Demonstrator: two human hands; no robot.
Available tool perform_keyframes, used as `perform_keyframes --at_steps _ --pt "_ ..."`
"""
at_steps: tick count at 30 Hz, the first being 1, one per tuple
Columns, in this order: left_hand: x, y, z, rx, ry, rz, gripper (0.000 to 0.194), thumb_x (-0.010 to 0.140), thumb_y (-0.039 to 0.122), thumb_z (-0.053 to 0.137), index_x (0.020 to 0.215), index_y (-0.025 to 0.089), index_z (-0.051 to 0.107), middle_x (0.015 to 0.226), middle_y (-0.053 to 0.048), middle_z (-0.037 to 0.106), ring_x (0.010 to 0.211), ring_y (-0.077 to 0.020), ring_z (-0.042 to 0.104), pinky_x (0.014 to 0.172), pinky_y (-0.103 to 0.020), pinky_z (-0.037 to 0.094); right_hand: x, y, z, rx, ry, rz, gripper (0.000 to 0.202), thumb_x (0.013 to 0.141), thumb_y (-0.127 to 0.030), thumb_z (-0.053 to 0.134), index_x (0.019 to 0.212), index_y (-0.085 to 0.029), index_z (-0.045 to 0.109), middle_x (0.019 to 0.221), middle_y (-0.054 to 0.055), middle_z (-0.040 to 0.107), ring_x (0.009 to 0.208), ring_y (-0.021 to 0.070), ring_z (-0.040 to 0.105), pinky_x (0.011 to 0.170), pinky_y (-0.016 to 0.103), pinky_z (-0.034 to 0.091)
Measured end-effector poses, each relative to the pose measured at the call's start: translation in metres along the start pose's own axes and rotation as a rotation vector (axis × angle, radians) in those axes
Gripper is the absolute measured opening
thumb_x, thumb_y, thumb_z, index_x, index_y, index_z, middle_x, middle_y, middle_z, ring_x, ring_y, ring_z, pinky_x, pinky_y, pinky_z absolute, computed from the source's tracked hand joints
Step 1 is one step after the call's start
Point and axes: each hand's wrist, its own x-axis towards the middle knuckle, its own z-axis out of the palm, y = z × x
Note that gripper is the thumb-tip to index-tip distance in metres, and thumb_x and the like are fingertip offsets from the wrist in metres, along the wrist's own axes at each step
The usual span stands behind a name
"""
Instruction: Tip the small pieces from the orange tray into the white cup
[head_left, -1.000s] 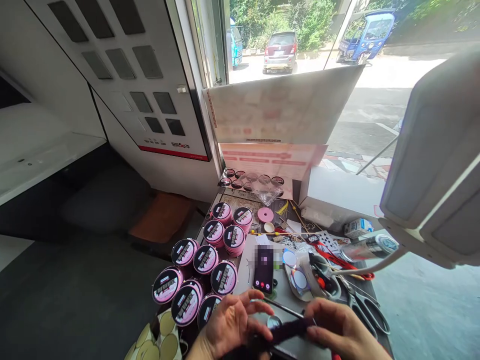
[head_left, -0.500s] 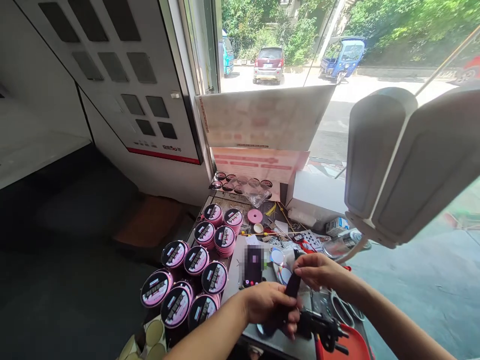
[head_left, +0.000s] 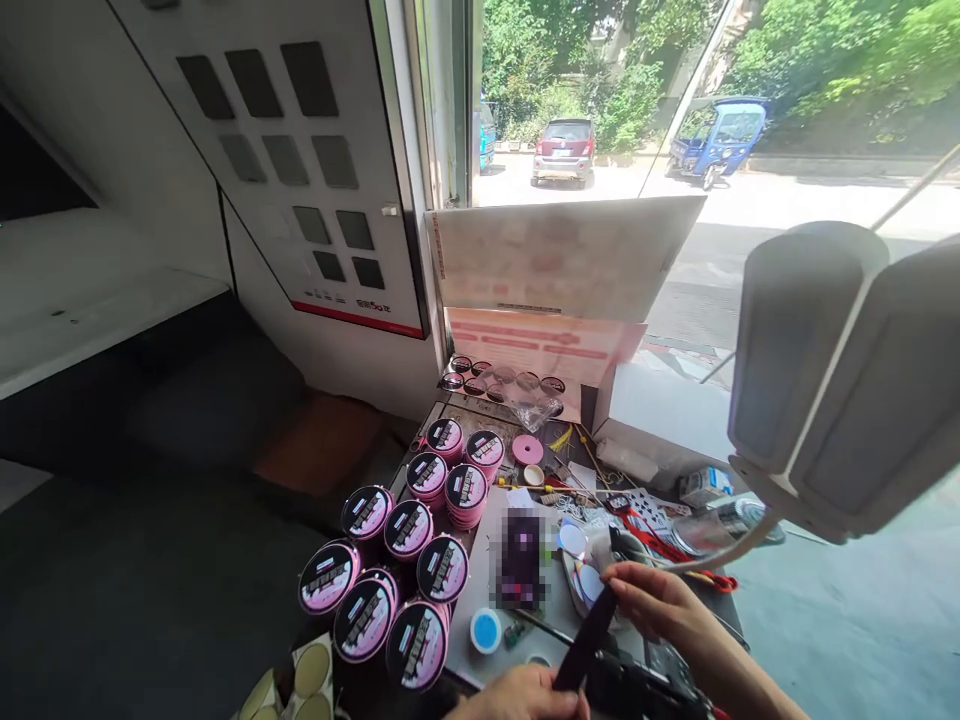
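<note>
**Dark strap stretched between two hands over a crowded table**

The largest thing near the person is a pale grey lamp head (head_left: 847,380), which fills the right side of the view and hangs above the table (head_left: 491,590) on a thin white arm. Behind the table a white board (head_left: 562,255) leans against the window, with a pink printed sheet (head_left: 540,345) just below it.

On the table's left half stands a cluster of pink spools (head_left: 409,555) with black labelled tops — some stacked, all close together. Just right of them lies a dark phone (head_left: 520,557), its screen blurred. A small blue-topped disc (head_left: 486,630) sits just in front of the phone, near the table's front edge.

The right hand (head_left: 654,602) is closed in a pinch on the upper end of a dark strap (head_left: 586,640), above the table's front right part. The strap runs down and to the left, taut and slanted, to the left hand (head_left: 525,698), which shows only partly at the bottom edge — its fingers wrapped round the strap's lower end. A black tool (head_left: 637,685) lies directly under the right wrist; its shape is hard to make out.
</note>
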Motion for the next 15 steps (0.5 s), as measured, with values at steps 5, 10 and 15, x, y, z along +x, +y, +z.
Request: perform_keyframes --at_steps 5,10,15 --pt "-0.011 -0.024 -0.024 -0.091 0.255 0.148 0.018 0.075 0.038 0.065 0.075 0.020 0.061 0.069 -0.001 0.060 0.062 -0.0145 0.052 0.060 -0.030 0.044 0.032 -0.015 -0.012 -0.079 0.165 -0.190 0.055 0.052 -0.059 0.068 0.083 -0.015 0.058 0.053 -0.004 0.048 0.048 0.0100 0.036 0.049 0.026 0.025" --pt "-0.042 -0.042 -0.044 -0.279 0.577 0.236 0.020 0.084 0.037 0.053 0.095 0.021 0.058 0.101 -0.004 0.060 0.091 -0.0199 0.057 0.076 -0.037 0.051 0.076 -0.024 -0.042 -0.814 0.402 -0.237 0.045 0.070 -0.049 0.040 0.096 -0.015 0.056 0.084 0.012 0.065 0.073 0.0262 0.059 0.065 0.037 0.041" --pt "-0.048 -0.071 -0.059 -0.419 0.804 0.144 0.021 0.085 0.036 0.051 0.101 0.023 0.056 0.107 -0.004 0.058 0.093 -0.0192 0.057 0.078 -0.037 0.052 0.096 0.014 -0.041 -1.518 0.364 -0.313 0.045 0.072 -0.032 0.034 0.102 -0.015 0.063 0.106 0.017 0.064 0.111 0.0383 0.049 0.095 0.055 0.032"
